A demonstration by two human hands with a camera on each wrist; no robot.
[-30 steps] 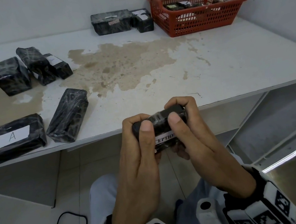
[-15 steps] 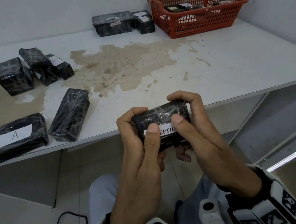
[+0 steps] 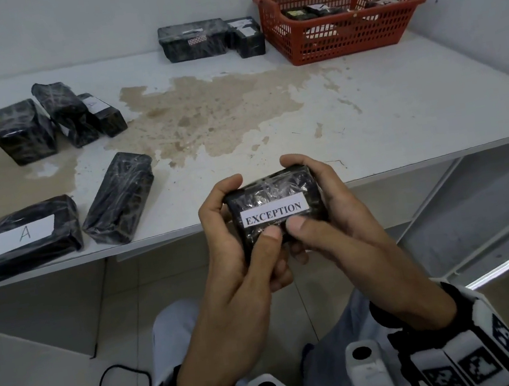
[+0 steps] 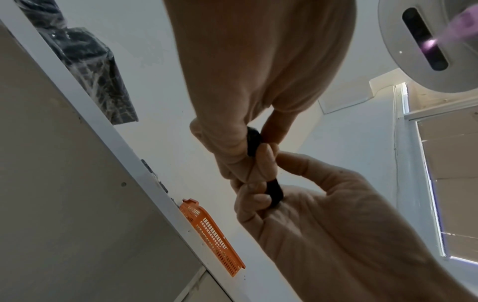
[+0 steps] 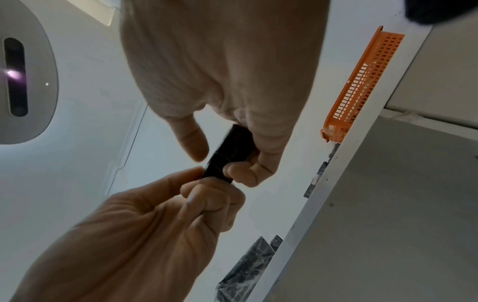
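The left hand (image 3: 237, 261) and right hand (image 3: 351, 228) clamp a black film-wrapped parcel labelled EXCEPTION (image 3: 266, 192). A red plastic mesh basket (image 3: 340, 44) holds similar parcels (image 3: 299, 14).

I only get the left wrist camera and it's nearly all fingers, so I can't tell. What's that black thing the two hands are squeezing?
Observer: The left hand and right hand hold a black packet wrapped in shiny clear film.
Operator: Does it say anything?
Observer: Yes, a white label on top reads EXCEPTION.
Operator: Is the orange basket empty?
Observer: No, a few dark packets lie inside it.
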